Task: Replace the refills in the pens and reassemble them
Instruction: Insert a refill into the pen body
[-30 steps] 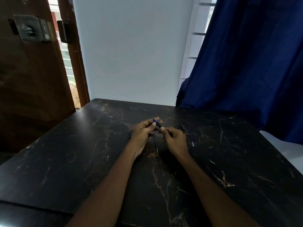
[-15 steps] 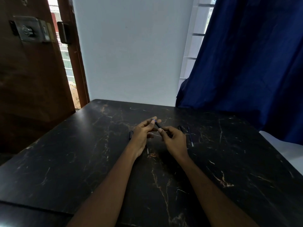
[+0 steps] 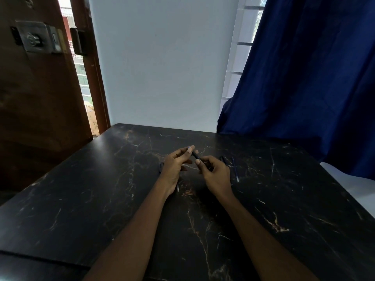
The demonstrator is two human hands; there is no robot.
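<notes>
A dark pen barrel is held between both hands above the middle of the black marble table. My left hand pinches its far end with thumb and forefinger, and my right hand grips its near end. A thin blue refill lies on the table just right of my right hand, with another dark pen part beside it. A small dark pen piece lies left of my left hand. A thin refill tip shows under my left wrist.
A blue curtain hangs at the right, over the table's far right corner. A brown wooden door with a metal lock stands at the left. A white wall is behind the table.
The hands have drawn slightly apart along the pen barrel, and the blue end seen earlier at the left fingertips is now mostly covered. The parts on the table have not moved.
</notes>
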